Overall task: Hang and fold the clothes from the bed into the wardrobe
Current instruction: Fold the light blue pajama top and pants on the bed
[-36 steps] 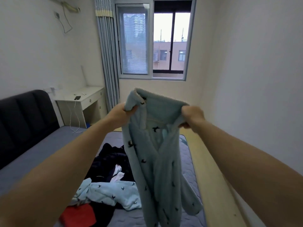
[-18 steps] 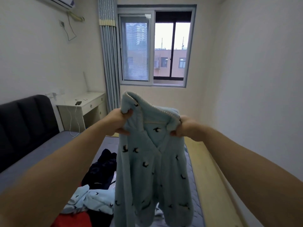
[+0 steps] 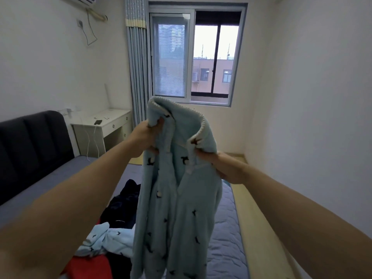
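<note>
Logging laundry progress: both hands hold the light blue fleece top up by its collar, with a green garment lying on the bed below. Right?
Not quite. The head view shows the left hand and right hand holding the light blue fleece top by its collar, but the garment on the bed below is red, not green.

Dim daylight from the window (image 3: 198,55); wide-angle bending at edges.

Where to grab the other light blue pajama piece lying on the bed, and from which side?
Take the light blue piece by its raised fold at the near left end, coming from above. It lies crumpled on dark clothes, so pinching the highest ridge likely lifts it alone.
</note>
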A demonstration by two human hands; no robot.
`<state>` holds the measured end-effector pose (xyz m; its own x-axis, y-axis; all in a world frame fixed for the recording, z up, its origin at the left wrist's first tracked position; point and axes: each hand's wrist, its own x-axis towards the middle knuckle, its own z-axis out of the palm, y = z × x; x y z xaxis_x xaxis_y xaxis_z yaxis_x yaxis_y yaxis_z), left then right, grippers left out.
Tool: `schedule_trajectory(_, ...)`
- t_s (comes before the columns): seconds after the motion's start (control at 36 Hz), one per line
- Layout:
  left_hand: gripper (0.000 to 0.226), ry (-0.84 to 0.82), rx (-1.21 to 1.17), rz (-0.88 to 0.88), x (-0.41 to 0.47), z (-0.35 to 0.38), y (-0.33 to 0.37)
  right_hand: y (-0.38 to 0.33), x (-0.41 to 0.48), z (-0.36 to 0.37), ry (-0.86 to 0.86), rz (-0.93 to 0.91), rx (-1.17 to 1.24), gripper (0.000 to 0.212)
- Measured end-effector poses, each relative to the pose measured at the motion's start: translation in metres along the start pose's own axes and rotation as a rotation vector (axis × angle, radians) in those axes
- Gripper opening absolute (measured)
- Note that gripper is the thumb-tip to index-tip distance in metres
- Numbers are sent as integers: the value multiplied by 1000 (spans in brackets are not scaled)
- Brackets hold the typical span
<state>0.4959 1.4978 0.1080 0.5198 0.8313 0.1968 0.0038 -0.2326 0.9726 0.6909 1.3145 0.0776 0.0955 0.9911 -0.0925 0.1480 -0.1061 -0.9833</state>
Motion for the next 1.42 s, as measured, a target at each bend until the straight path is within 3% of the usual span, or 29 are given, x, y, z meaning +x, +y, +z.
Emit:
schedule_trajectory(0.11,32,33,148,48,2,-7,-3,4,4,4,-74,91,-272,56)
schedule_trajectory(0.19,34,30,366,134,2,-13,-9,3,5,-2,-94,149,-661,38)
schedule_trajectory(0.28,30,33,484,153,-1,-19,-15,3,13,-12,135,148,-997,28)
schedule_trajectory(0.36,22,-7,571,146,-8,-25,-21,6,17,-22,377,121,-1057,32)
schedule_trajectory(0.47,29,-153,1078,384,-15,-27,-30,11,16,-28,600,125,-1212,36)
schedule_trajectory(0.58,12,-87,1357,400,-10,-17,-41,14,15,-31,610,128,-1495,40)
schedule_trajectory(0.67,8,50,1194,242,-6,-15,-55,18,11,-40,548,212,-1600,18)
schedule_trajectory(0.72,23,113,938,72,-4,-12,-66,21,6,-45,561,272,-1556,10)
schedule_trajectory(0.81,26,176,502,-116,-2,2,-78,27,3,-51,695,312,-1346,16)
schedule_trajectory(0.89,24,221,66,-255,3,18,-83,32,5,-57,816,358,-907,20)
schedule_trajectory(0.94,24,238,-96,-295,9,24,-86,35,8,-61,860,338,-559,21)
schedule_trajectory(1.03,17,234,177,-137,15,28,-88,44,12,-64,896,228,-150,20)
schedule_trajectory(1.11,20,234,393,64,21,29,-91,52,16,-67,942,136,-14,22)
schedule_trajectory(1.17,18,223,486,142,25,31,-94,57,16,-73,972,83,-71,27)
schedule_trajectory(1.28,14,165,601,204,22,31,-105,73,6,-79,949,18,-403,37)
schedule_trajectory(1.42,18,-51,849,250,-5,20,-139,106,-4,-84,844,151,-663,41)
